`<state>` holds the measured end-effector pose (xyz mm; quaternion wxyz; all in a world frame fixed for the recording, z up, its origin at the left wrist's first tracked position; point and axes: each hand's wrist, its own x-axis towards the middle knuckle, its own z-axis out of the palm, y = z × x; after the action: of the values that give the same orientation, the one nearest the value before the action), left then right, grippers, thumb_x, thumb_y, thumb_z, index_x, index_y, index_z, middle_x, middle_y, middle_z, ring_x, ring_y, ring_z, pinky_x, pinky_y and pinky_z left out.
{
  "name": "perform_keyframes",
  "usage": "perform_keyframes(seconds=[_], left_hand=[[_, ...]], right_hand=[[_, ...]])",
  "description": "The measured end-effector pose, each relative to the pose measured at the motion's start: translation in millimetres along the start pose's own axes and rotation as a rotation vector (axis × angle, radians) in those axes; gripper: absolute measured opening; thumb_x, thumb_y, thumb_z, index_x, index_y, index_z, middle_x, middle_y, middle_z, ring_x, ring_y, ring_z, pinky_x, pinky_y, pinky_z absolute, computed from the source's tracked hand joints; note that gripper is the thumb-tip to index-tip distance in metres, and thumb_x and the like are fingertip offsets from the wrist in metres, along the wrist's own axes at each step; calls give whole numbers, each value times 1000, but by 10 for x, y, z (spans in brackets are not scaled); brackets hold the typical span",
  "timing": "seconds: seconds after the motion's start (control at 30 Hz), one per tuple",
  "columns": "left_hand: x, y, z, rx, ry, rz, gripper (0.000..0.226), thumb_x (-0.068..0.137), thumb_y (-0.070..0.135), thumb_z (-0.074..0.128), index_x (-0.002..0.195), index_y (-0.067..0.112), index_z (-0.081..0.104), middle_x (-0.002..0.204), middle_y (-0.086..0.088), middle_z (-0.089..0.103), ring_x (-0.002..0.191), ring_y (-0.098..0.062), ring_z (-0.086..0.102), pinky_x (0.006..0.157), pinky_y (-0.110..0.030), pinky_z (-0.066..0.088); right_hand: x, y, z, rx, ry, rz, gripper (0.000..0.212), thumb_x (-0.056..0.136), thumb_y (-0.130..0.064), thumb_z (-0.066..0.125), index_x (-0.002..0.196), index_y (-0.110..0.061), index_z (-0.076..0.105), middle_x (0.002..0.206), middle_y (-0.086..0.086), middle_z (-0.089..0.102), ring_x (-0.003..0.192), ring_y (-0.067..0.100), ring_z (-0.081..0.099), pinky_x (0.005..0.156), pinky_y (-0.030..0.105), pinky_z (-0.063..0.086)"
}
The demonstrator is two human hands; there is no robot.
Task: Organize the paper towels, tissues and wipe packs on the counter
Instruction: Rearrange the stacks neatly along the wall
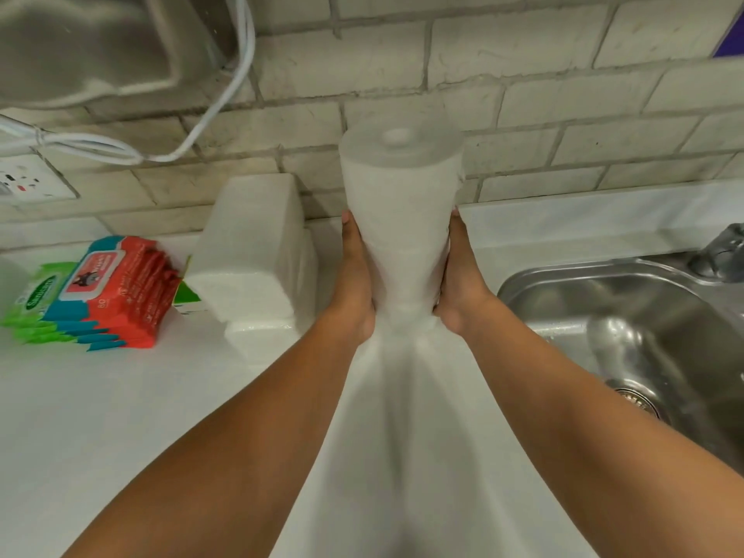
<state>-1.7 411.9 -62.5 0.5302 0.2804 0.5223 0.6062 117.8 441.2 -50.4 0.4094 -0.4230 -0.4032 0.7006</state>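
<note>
Left of the roll: a stack of white tissue packs (249, 251) stands just beside the left hand, back against the tiled wall (523, 94). Further left lie a red-and-teal wipe pack (129, 283) on top of a pile and green wipe packs (36, 292) touching it.
Right of the roll: a steel sink (664, 316) set into the bench (100, 396), with a tap (720, 251) at the far edge.
Wall: a socket (32, 179) and a white cable (225, 98) looping above the packs.
Paper towel roll (402, 219): upright, near the wall, between tissue packs and sink. Whether its base touches the bench, I cannot tell.
Left hand (356, 275): palm flat on the roll's left side, fingers laid straight upward — pressing, not wrapped round.
Right hand (459, 275): mirrors it on the right side, fingers straight, pressing inward.
Forearms: both reach forward, converging on the roll.
Sink contents: a drain strainer (640, 400) at the bottom — water drops on the steel.
</note>
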Motion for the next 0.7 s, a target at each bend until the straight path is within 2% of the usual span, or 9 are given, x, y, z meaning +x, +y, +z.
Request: perform_keyframes(seconds=[0.17, 0.27, 0.4, 0.47, 0.57, 0.63, 0.7], left_hand=[[-386, 37, -70, 25, 10, -43, 68, 89, 84, 29, 129, 44, 66, 126, 14, 73, 125, -12, 64, 113, -43, 44], [-554, 89, -134, 56, 39, -122, 66, 92, 82, 25, 125, 45, 68, 117, 18, 75, 118, -11, 66, 103, -39, 48], [-669, 134, -232, 71, 68, -143, 66, 92, 82, 22, 118, 45, 70, 96, 25, 77, 102, -3, 67, 82, -32, 49], [-692, 111, -276, 50, 64, -137, 65, 93, 80, 23, 118, 44, 70, 97, 24, 78, 101, -2, 68, 88, -33, 52], [-725, 56, -303, 9, 84, -137, 65, 87, 85, 32, 124, 46, 69, 121, 17, 74, 122, -11, 64, 112, -43, 44], [-755, 33, -344, 0, 86, -182, 67, 83, 89, 34, 123, 47, 69, 122, 18, 73, 124, -12, 62, 113, -43, 42], [-825, 12, -377, -5, 93, -244, 56, 89, 83, 34, 111, 46, 69, 108, 22, 72, 112, -5, 63, 106, -37, 42]], right_hand=[[-347, 101, 11, 52, -51, 52, 63, 95, -75, 21, 127, -42, 65, 120, -12, 73, 116, 13, 66, 95, 36, 50], [-442, 175, 46, 84, -108, 69, 67, 92, -78, 23, 127, -41, 66, 126, -7, 71, 120, 19, 65, 108, 45, 45], [-475, 244, 118, 43, -133, 147, 73, 78, -92, 28, 125, -50, 64, 130, -12, 68, 126, 24, 60, 114, 55, 36], [-505, 263, 156, -8, -131, 194, 72, 73, -95, 27, 122, -57, 63, 128, -18, 68, 127, 23, 57, 112, 59, 34], [-552, 275, 180, -20, -127, 224, 69, 75, -94, 23, 116, -58, 65, 123, -21, 70, 125, 22, 58, 112, 58, 33], [-595, 279, 230, -23, -112, 220, 68, 77, -92, 23, 115, -57, 67, 120, -20, 71, 123, 22, 60, 111, 54, 35], [-632, 296, 256, 10, -63, 215, 62, 81, -89, 27, 111, -55, 69, 117, -18, 73, 122, 21, 62, 106, 49, 41]])
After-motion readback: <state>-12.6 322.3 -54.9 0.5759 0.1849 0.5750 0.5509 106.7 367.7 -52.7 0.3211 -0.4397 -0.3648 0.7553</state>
